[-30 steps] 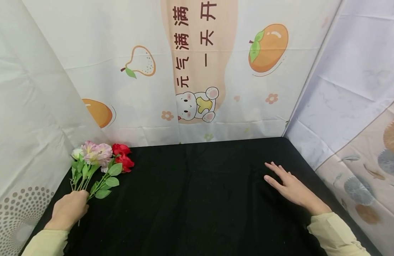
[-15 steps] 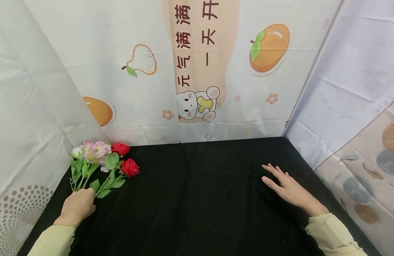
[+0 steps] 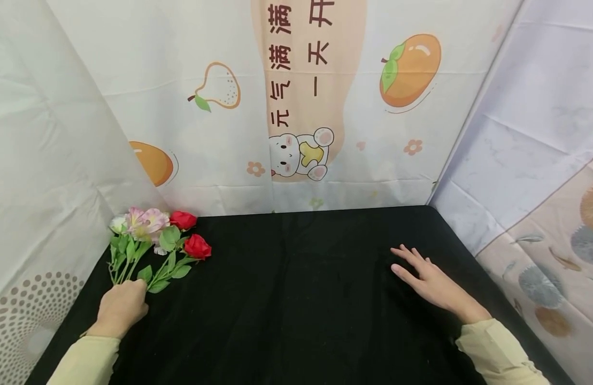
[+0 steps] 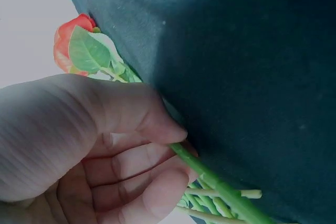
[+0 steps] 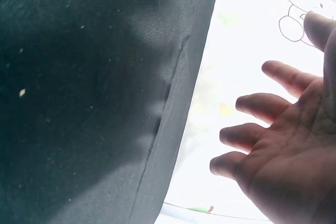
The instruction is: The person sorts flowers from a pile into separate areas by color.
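My left hand (image 3: 122, 306), at the left of the black table, pinches a green stem (image 4: 218, 184) between thumb and fingers. The stem belongs to a red rose (image 3: 197, 246) with green leaves, lying pointed away to the right. Just beside it lie a second red rose (image 3: 183, 220), a pink-and-white flower (image 3: 147, 222) and a white flower (image 3: 118, 224). Cut stem ends (image 4: 252, 194) show under the hand in the left wrist view. My right hand (image 3: 433, 283), fingers spread and holding nothing, is over the right side of the table.
A black cloth (image 3: 286, 299) covers the table. White curtain walls with printed fruit and a cartoon bear (image 3: 301, 155) stand behind it; further curtains rise along the left side (image 3: 41, 160) and right side (image 3: 527, 133).
My left hand has shifted right and slightly away, and the front red rose has swung right, apart from the other rose. My right hand has drifted slightly left, fingers still spread.
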`<act>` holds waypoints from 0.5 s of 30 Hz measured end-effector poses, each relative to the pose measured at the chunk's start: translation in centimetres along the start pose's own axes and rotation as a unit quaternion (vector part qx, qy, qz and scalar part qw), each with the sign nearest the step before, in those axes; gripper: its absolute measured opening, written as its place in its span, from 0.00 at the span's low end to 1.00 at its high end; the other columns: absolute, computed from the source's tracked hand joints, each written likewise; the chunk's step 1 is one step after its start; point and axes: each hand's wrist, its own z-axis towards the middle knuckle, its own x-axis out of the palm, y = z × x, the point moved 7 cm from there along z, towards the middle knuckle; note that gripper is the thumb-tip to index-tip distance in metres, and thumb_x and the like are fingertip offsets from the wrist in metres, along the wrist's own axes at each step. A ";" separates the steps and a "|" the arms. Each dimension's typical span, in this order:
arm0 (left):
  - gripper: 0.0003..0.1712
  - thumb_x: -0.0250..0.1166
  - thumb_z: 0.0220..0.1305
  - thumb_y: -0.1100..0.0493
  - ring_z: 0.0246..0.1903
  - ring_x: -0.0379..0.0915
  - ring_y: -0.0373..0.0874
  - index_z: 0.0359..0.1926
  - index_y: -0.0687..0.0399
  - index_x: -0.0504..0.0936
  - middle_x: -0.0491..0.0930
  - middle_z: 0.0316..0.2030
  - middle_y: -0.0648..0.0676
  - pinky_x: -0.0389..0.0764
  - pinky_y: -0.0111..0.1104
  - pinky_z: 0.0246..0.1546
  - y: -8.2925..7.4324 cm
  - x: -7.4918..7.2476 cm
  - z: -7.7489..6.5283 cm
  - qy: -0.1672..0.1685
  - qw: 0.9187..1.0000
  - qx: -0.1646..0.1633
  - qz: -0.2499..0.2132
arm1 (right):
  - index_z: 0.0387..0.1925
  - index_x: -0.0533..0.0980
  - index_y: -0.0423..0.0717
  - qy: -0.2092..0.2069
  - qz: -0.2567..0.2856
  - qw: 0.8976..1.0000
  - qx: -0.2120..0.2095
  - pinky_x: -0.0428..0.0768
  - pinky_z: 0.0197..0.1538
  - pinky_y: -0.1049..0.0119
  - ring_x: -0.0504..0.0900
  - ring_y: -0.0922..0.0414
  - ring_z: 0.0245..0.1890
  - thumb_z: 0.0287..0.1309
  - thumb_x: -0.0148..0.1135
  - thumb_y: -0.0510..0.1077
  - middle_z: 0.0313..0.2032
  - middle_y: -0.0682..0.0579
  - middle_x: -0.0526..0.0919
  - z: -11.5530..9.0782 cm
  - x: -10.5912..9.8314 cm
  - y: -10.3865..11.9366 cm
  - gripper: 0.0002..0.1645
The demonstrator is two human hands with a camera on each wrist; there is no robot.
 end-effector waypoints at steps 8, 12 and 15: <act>0.20 0.62 0.46 0.76 0.16 0.51 0.42 0.17 0.52 0.63 0.54 0.15 0.47 0.56 0.36 0.17 0.3 0.0 0.1 0.021 1.000 -0.001 0.000 | 0.75 0.63 0.47 -0.004 -0.001 1.000 -0.011 0.48 0.69 0.27 0.47 0.31 0.75 0.75 0.53 0.59 0.76 0.36 0.54 0.2 0.2 0.0 0.35; 0.18 0.63 0.48 0.75 0.16 0.52 0.43 0.18 0.53 0.64 0.57 0.15 0.48 0.57 0.36 0.17 0.3 -0.1 0.1 0.029 1.000 -0.005 -0.003 | 0.75 0.62 0.46 -0.007 -0.008 1.000 -0.011 0.54 0.68 0.28 0.52 0.31 0.74 0.75 0.53 0.60 0.75 0.36 0.57 0.1 0.3 -0.1 0.37; 0.17 0.63 0.48 0.75 0.16 0.54 0.43 0.19 0.54 0.66 0.59 0.14 0.49 0.58 0.36 0.18 0.3 -0.1 0.1 0.041 0.999 -0.005 -0.006 | 0.77 0.59 0.46 -0.011 -0.012 1.000 -0.008 0.61 0.66 0.31 0.58 0.32 0.72 0.76 0.52 0.60 0.74 0.36 0.60 -0.2 0.3 -0.3 0.38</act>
